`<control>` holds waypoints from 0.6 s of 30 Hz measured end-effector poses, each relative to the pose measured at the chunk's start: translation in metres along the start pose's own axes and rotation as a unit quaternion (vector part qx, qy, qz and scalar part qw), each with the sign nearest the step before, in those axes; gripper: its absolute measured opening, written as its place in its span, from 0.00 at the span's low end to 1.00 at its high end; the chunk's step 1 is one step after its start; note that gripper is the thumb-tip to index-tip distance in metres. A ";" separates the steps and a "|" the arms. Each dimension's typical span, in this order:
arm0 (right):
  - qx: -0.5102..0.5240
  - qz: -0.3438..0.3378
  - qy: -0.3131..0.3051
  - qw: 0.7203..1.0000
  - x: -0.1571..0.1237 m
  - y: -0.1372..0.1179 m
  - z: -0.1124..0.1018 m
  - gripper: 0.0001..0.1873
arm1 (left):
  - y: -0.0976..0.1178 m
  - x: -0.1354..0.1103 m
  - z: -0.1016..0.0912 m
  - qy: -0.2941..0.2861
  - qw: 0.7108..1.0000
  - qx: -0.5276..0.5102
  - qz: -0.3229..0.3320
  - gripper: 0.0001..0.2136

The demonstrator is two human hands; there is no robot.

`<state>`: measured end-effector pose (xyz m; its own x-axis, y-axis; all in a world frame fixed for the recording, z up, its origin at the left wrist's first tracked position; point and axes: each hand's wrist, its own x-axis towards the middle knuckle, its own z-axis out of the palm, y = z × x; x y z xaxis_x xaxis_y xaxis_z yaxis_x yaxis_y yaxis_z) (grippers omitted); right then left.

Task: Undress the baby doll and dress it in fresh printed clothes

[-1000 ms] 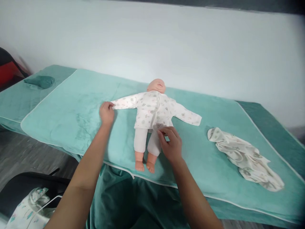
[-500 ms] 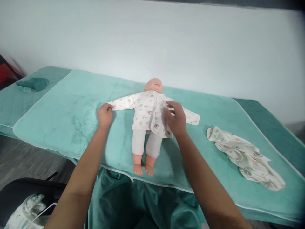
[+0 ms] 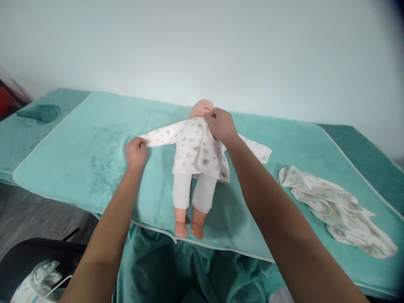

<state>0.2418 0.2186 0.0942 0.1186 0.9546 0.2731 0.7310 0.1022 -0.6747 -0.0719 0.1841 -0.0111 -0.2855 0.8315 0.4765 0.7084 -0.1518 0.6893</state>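
Observation:
A baby doll (image 3: 193,198) lies on its back on a teal blanket (image 3: 94,155), head toward the wall. It wears a white printed jacket (image 3: 189,149) and white trousers. My left hand (image 3: 135,152) is closed on the cuff of the jacket's left-hand sleeve, which is stretched out flat. My right hand (image 3: 219,124) is closed on the jacket's front edge at the doll's neck, and the flap below it hangs loose over the belly. The other sleeve lies spread to the right, partly behind my forearm.
A crumpled white printed garment (image 3: 334,208) lies on the blanket at the right. A small teal pillow (image 3: 39,112) sits at the far left. Below the bed's front edge stands a dark chair (image 3: 38,256) with a printed bag on it. A pale wall is behind.
My right hand has moved from the jacket's bottom hem up along the front to the doll's neck, drawing the flap up. My left hand stays on the sleeve cuff.

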 end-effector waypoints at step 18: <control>0.139 0.129 0.074 0.979 -0.163 0.078 0.012 0.17 | -0.003 0.000 -0.001 0.001 1.000 0.002 0.000 0.13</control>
<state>0.2713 0.0745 -0.0111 0.3866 0.9096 0.1523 0.4552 -0.0446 -0.8893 -0.0746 0.1837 -0.0127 -0.2873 0.8300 0.4782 0.7110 -0.1498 0.6871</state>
